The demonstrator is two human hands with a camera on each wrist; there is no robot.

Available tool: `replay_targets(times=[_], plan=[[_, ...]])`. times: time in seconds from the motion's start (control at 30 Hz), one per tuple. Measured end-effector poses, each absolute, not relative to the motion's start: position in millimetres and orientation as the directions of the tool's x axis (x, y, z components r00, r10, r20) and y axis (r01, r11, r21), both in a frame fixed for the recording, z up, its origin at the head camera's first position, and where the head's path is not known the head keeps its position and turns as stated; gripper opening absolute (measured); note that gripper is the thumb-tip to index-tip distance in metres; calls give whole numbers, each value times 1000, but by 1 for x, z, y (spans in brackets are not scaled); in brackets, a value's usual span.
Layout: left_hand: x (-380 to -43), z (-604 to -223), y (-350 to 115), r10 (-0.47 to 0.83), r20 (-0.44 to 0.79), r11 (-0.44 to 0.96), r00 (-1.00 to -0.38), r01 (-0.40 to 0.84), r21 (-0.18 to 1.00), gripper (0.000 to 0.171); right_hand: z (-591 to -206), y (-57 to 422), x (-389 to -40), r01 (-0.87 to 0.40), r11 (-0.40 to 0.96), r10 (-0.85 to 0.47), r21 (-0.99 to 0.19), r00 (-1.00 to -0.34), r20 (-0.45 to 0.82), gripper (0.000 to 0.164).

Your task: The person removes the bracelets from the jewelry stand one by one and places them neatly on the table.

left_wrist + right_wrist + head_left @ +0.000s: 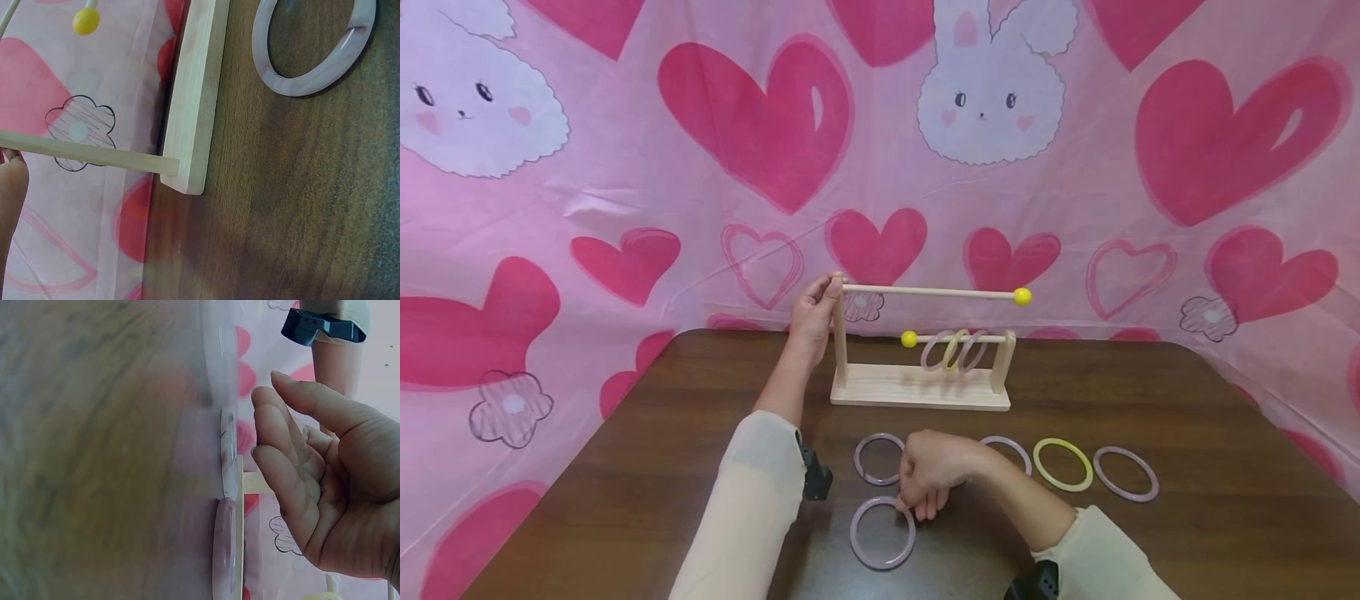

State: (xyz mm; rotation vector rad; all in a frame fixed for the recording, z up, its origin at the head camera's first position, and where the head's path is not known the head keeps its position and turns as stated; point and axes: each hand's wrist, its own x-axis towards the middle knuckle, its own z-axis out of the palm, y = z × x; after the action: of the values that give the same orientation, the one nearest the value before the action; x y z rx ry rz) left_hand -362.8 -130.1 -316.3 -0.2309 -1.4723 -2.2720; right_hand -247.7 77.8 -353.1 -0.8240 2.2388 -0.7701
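On the table stands a wooden ring stand (917, 396) with two pegs, each tipped with a yellow ball. My left hand (814, 321) grips the top of its left post; the thumb shows at the left wrist view's edge. Two pale purple rings and a yellow ring (951, 350) hang on the lower peg; the upper peg (925, 291) is bare. My right hand (936, 468) is at the right edge of the front purple ring (883, 566). In the right wrist view its fingers are loosely bent, with nothing visible between thumb and fingers.
Behind the front ring lies another purple ring (880, 482). Right of my right hand are a partly hidden purple ring (1027, 461), a yellow ring (1071, 487) and a purple ring (1138, 497). A pink curtain (880, 183) with hearts and rabbits hangs behind the brown table (1210, 433).
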Motion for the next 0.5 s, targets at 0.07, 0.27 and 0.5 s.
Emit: replay_targets(times=[0.07, 0.27, 0.5], plan=[[-363, -316, -130, -258, 362, -350, -896, 436, 829, 13, -354, 78, -249, -346, 623, -717, -702, -611, -335, 15], [-364, -317, -130, -257, 368, -364, -894, 442, 820, 14, -355, 79, -251, -328, 603, -721, -728, -615, -320, 16], [-364, -317, -130, -255, 372, -365, -893, 445, 818, 14, -355, 78, -253, -335, 570, -724, -750, -637, -265, 14]])
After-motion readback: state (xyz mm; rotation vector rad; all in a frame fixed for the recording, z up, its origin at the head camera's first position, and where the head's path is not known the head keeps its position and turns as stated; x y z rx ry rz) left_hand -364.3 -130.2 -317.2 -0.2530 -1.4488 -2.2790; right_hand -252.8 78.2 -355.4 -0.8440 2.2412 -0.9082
